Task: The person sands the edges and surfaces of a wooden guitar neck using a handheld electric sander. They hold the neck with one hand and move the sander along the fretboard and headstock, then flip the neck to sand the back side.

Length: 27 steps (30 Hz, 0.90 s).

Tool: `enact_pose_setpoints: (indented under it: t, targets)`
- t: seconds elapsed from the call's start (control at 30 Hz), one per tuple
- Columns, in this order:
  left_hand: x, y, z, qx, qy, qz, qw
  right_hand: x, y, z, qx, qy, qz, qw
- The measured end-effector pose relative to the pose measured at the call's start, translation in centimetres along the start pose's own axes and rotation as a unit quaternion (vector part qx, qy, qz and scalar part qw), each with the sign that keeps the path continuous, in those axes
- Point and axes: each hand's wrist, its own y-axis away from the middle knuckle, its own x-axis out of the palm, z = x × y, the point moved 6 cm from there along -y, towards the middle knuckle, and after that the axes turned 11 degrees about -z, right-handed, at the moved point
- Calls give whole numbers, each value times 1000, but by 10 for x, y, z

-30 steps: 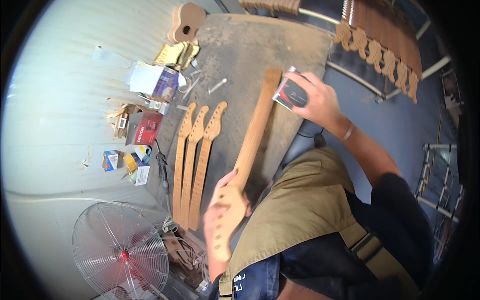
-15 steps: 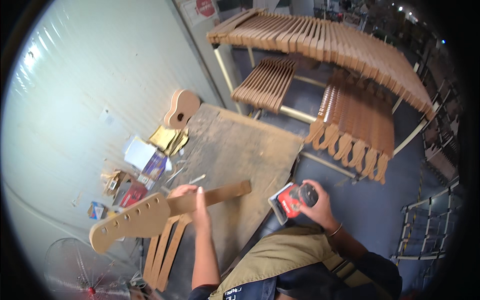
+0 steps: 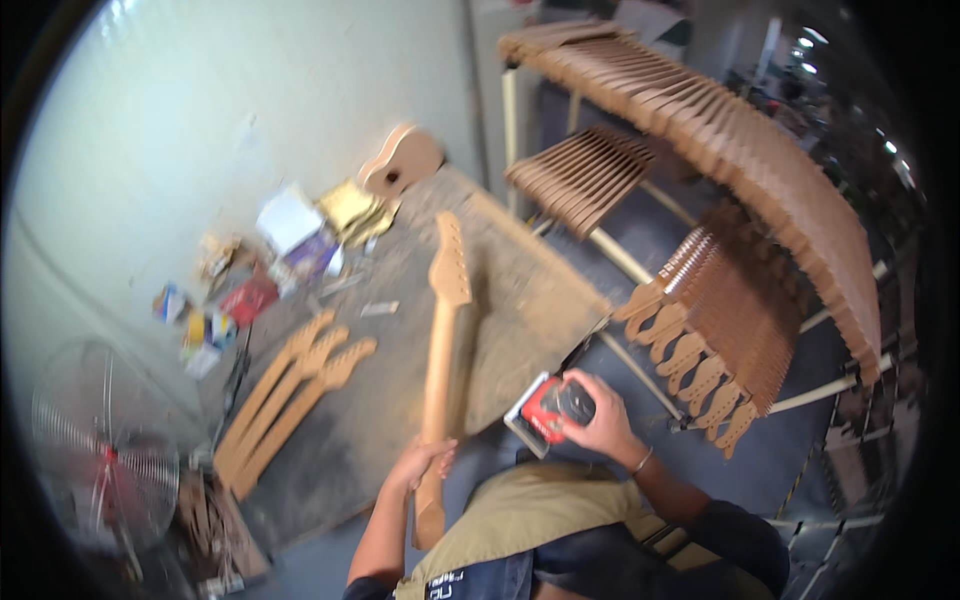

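Observation:
My left hand (image 3: 424, 464) is closed round a pale wooden guitar neck (image 3: 438, 365) near its heel end. The neck points away from me over the workbench (image 3: 390, 300), its headstock with a row of tuner holes at the far end. In my right hand (image 3: 606, 418) is a red and black power sander (image 3: 556, 408) with a flat rectangular pad, held off the bench's near right edge. The fingers wrap its black top. To the left, three more guitar necks (image 3: 290, 395) lie side by side on the bench.
A small guitar body (image 3: 402, 162) leans at the wall behind yellow sandpaper sheets (image 3: 355, 212). Boxes and scraps (image 3: 250, 295) line the bench's left side. A fan (image 3: 108, 455) stands lower left. On the right, a rack (image 3: 615, 255) holds many necks on two levels.
The held neck has swung round: its headstock went from near left to pointing away, and my left hand now grips nearer the heel. The sander moved slightly left. The view has shifted too.

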Motion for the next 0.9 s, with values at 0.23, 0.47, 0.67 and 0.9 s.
enact_pose_setpoints:
  t: [0.23, 0.47, 0.67, 0.9]
  targets:
    - [-9, 23, 160, -200, 172, 33, 964, 121, 11, 45, -89, -15, 165, 982]
    - [-32, -4, 252, -185, 169, 66, 966, 203, 49, 72, -202, 62, 248, 945]
    - [-38, -1, 254, -84, 35, 2, 996, 198, 59, 79, -168, 51, 187, 966]
    - [-49, -1, 272, 99, -291, -282, 909, 174, 90, 96, -187, 25, 299, 935]
